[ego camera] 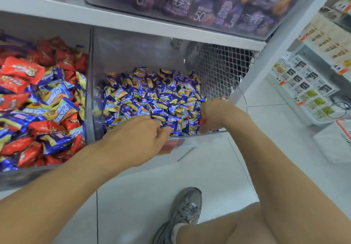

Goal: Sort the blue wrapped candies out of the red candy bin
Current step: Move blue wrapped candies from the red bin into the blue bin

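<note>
Two clear plastic bins are seen side by side on the lowest white shelf. The left clear bin (pixel 86 111) is filled with red wrapped candies (pixel 20 69) with blue wrapped candies (pixel 55 95) mixed among them. The right clear bin (pixel 190 139) is filled with small blue-and-yellow wrapped candies (pixel 152 95). The left hand (pixel 136 135) is laid, fingers extended, on those candies at the front edge of that bin. A small red wrapped candy (pixel 202 120) is pinched in the curled right hand (pixel 214 114) at the bin's front right corner.
</note>
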### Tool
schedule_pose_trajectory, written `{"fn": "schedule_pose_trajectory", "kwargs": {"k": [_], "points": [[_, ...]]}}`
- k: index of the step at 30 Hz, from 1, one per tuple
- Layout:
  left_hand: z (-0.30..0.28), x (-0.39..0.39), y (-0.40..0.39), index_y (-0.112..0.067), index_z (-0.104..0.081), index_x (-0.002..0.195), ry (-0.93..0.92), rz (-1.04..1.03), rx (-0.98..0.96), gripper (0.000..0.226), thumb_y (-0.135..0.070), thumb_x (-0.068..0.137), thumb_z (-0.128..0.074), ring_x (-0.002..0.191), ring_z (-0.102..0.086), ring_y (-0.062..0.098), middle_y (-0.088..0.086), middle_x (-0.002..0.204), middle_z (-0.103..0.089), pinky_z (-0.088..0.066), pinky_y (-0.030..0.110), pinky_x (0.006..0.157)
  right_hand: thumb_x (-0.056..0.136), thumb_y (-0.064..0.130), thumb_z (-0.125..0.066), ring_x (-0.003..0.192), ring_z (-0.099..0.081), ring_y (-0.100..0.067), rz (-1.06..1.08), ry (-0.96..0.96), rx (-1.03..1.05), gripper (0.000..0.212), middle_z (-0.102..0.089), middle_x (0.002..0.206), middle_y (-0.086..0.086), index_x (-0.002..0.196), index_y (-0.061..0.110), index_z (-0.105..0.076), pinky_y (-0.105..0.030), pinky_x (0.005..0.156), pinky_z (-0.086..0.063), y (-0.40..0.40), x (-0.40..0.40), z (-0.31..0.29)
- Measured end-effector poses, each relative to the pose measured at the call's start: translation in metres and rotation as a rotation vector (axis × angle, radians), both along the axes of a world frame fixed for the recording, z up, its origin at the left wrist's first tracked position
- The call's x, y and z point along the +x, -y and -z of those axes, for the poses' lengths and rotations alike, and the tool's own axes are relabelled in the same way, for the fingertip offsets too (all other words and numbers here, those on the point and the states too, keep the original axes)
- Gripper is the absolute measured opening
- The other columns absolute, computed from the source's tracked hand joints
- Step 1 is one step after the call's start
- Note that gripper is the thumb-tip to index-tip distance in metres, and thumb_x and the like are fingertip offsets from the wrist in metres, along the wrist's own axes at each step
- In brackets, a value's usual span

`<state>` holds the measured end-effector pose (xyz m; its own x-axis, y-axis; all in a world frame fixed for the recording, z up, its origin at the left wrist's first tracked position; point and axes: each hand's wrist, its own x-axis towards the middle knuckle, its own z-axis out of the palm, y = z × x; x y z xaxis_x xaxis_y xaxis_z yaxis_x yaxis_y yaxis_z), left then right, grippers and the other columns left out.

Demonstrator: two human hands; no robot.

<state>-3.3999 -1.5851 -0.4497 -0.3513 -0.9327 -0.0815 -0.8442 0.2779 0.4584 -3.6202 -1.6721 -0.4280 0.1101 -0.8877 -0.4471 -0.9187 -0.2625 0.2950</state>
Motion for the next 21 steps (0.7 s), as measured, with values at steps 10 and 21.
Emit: {"fn": "schedule_pose_trajectory", "kwargs": {"k": [10, 21], "points": [[-0.002, 0.002, 0.003, -0.022, -0.056, 0.072, -0.018, -0.029, 0.041, 0.049, -0.060, 0.091, -0.030, 0.070, -0.054, 0.011, -0.003, 0.074, -0.059, -0.050, 0.036, 0.071, 0.075, 0.012, -0.084, 0.058, -0.068, -0.015, 0.176, 0.508, -0.012, 0.022, -0.069, 0.080, 0.000, 0.076, 0.016, -0.063, -0.031, 0.062, -0.057, 0.005, -0.025, 0.007], [-0.014, -0.027, 0.037, -0.045, -0.051, 0.119, -0.436, -0.058, 0.063, 0.046, -0.043, 0.079, -0.074, 0.068, -0.062, -0.004, -0.018, 0.099, -0.065, -0.048, 0.014, 0.066, 0.081, -0.004, -0.075, 0.078, -0.069, -0.032, 0.249, 1.480, 0.143, 0.017, -0.069, 0.095, -0.030, 0.085, 0.005, -0.062, -0.044, 0.078, -0.060, -0.018, 0.007, -0.006]]}}
